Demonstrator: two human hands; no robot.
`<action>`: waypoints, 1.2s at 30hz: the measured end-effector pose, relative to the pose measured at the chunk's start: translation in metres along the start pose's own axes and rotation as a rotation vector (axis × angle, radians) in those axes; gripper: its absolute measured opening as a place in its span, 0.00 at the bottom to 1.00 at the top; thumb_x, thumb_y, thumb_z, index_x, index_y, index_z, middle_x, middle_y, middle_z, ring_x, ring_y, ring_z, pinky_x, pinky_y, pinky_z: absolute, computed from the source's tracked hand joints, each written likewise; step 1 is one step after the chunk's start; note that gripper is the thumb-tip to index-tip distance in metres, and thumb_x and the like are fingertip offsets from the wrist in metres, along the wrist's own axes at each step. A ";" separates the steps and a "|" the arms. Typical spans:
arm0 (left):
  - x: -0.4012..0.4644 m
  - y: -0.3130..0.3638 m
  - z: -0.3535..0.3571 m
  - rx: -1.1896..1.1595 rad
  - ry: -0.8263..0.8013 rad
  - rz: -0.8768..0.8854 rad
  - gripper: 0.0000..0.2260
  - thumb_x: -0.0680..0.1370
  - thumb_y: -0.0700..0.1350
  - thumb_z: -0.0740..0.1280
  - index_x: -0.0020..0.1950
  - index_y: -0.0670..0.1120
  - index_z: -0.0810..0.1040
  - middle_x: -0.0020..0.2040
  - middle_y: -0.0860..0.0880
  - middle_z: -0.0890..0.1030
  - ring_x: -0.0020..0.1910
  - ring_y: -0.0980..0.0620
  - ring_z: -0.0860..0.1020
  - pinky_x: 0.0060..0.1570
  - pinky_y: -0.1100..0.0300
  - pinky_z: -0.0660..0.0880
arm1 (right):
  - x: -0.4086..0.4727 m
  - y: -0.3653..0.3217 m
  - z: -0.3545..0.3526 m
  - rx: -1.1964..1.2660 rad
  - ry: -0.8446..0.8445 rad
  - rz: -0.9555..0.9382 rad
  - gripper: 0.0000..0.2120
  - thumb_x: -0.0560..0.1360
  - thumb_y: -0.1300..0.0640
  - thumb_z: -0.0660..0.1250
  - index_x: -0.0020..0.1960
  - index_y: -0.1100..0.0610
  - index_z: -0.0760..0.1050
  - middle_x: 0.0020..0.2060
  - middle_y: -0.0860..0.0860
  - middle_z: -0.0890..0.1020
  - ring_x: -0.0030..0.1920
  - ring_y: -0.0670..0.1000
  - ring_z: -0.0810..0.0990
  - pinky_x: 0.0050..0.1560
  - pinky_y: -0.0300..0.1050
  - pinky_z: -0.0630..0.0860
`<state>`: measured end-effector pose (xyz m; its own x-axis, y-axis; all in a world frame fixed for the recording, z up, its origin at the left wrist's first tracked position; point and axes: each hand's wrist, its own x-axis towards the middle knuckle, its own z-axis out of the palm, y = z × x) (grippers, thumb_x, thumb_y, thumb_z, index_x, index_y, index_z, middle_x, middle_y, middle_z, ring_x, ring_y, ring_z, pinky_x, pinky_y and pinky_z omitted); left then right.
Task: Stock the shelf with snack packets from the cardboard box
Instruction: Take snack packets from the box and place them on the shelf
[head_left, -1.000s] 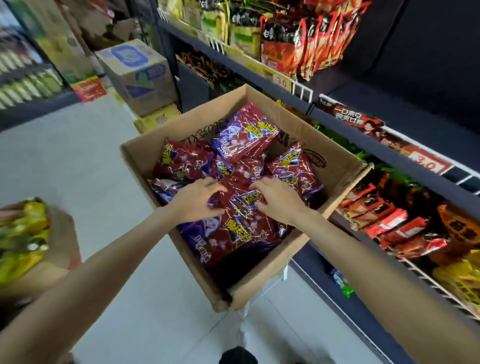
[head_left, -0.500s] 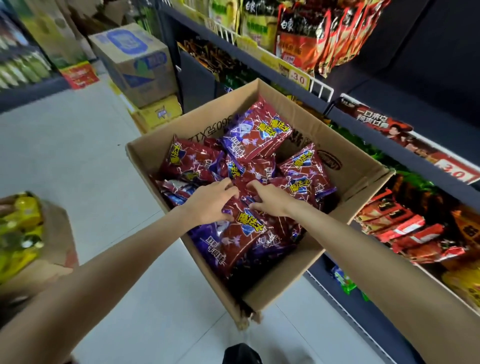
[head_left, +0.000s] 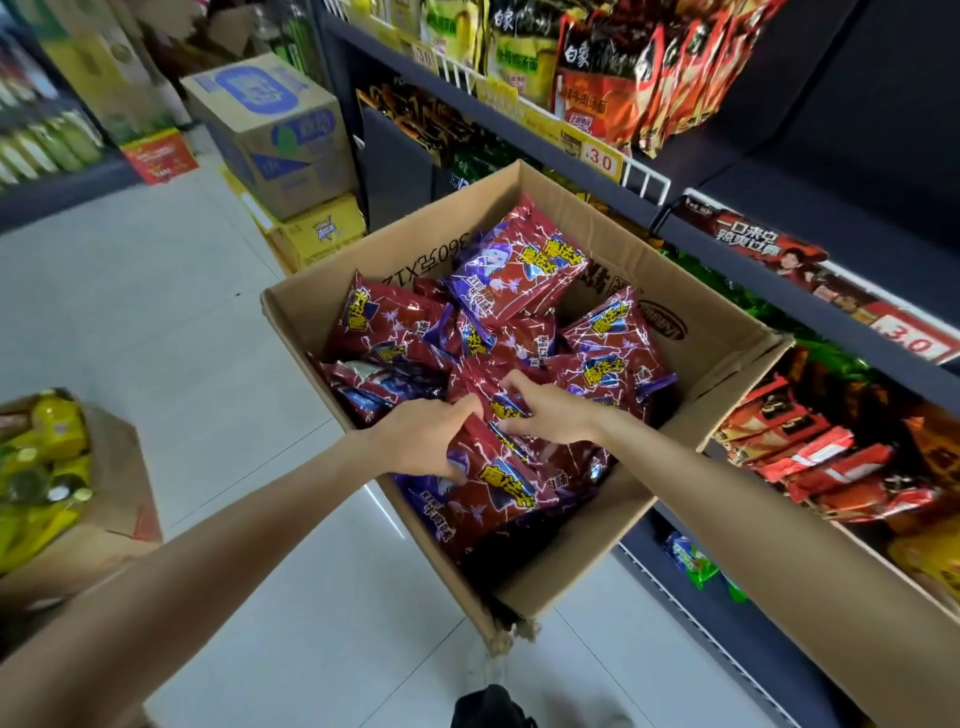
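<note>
Cardboard box (head_left: 691, 374) sits on pale tiled floor (head_left: 156, 322) beside dark shelf (head_left: 769, 306).

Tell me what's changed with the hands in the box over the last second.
Both hands closed toward each other: the left hand and right hand now grip a bunch of red snack packets from either side. The cardboard box and its other packets stayed put.

- I see a pale tiled floor (head_left: 156, 322) carrying the open cardboard box (head_left: 582, 551) at centre.
- At 11 o'clock, a sealed blue-printed carton (head_left: 275, 135) sits on a yellow carton (head_left: 322, 231).
- At 9 o'clock, a second box (head_left: 111, 525) holds yellow packets.
- From 12 to 4 o'clock runs the dark shelf (head_left: 810, 306), its lower tier stocked with red packets (head_left: 810, 457).
</note>
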<state>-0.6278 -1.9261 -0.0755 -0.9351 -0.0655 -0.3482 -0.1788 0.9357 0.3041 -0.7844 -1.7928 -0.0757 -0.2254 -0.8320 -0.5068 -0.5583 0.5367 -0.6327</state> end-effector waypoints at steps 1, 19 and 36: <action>-0.001 0.000 -0.002 -0.023 -0.010 -0.003 0.31 0.68 0.55 0.75 0.63 0.48 0.62 0.50 0.49 0.80 0.48 0.49 0.80 0.49 0.54 0.77 | -0.002 0.000 0.000 0.068 0.015 0.002 0.19 0.77 0.54 0.66 0.64 0.52 0.62 0.64 0.58 0.70 0.50 0.60 0.81 0.37 0.51 0.82; -0.006 0.127 -0.096 -0.781 0.681 0.190 0.20 0.73 0.57 0.69 0.62 0.52 0.73 0.53 0.56 0.81 0.53 0.58 0.79 0.56 0.57 0.76 | -0.222 0.005 -0.056 0.314 1.305 -0.140 0.08 0.76 0.53 0.67 0.55 0.47 0.75 0.47 0.35 0.77 0.34 0.30 0.78 0.36 0.25 0.72; 0.081 0.414 -0.027 -0.973 0.585 0.236 0.19 0.73 0.57 0.70 0.60 0.50 0.74 0.53 0.49 0.81 0.52 0.50 0.81 0.55 0.50 0.77 | -0.482 0.208 -0.055 0.188 1.417 0.207 0.11 0.76 0.47 0.67 0.54 0.49 0.68 0.35 0.60 0.81 0.34 0.59 0.80 0.36 0.52 0.75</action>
<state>-0.7856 -1.5537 0.0461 -0.9297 -0.3130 0.1940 0.0966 0.3009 0.9487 -0.8358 -1.2874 0.0694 -0.9374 -0.1151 0.3287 -0.3321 0.5794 -0.7443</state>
